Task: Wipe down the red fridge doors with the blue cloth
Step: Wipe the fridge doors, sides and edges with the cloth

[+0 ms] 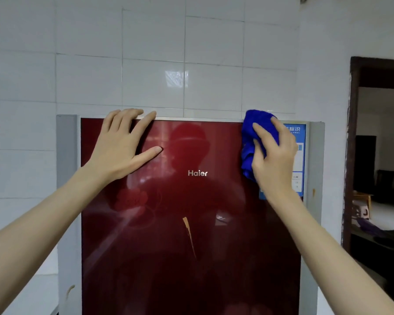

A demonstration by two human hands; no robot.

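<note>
The right hand point(273, 155) grips the bunched blue cloth point(255, 133) against the red fridge door point(191, 223), near its top right corner. The left hand point(121, 146) lies flat, fingers point(143, 123) straight, at the door's top edge.

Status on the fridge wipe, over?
Left hand flat on red door, fingers over top edge. Right hand grips cloth at door's top right, by blue label. Orange streak mid-door.

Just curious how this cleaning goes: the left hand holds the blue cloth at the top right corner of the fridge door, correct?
No. In the head view the right hand holds the blue cloth at the top right corner of the fridge door; the left hand holds nothing.
</note>
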